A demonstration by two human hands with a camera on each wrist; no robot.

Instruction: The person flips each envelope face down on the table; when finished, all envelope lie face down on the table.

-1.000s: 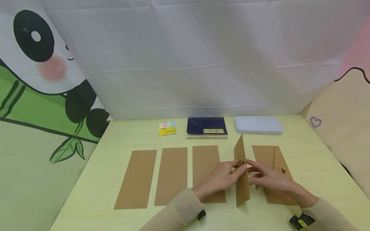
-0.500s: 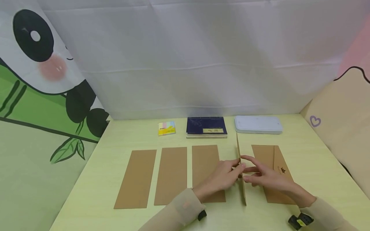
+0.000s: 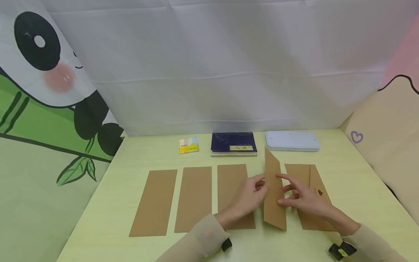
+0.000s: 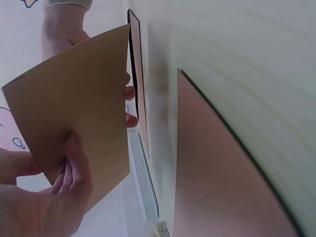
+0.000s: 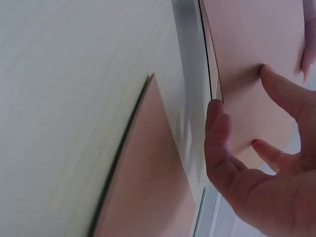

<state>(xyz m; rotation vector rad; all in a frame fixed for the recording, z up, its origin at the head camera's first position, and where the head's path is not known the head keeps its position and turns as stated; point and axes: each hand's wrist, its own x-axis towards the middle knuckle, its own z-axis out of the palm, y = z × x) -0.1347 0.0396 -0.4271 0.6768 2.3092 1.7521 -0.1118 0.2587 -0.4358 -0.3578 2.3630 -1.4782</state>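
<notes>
A brown kraft paper envelope (image 3: 274,198) stands steeply tilted above the table, its plain face showing in the head view. My left hand (image 3: 247,196) pinches it at its left side; the thumb presses the face in the left wrist view, where part of the hand (image 4: 59,192) passes behind the edge. My right hand (image 3: 307,200) holds the opposite side, thumb and a finger on the face, other fingers curled at the edge in the right wrist view. Under the right hand lies another envelope (image 3: 322,209) with a flap line and a small dark print.
Three flat brown envelopes lie in a row to the left: one far left (image 3: 154,203), one beside it (image 3: 194,200), and one (image 3: 230,178) partly under my left hand. Along the back are sticky notes (image 3: 188,145), a dark blue notebook (image 3: 233,141) and a pale case (image 3: 292,141).
The held envelope has turned about its upright axis, from nearly edge-on half a second ago to showing a broad plain face. The dark print seen on it earlier is out of sight.
</notes>
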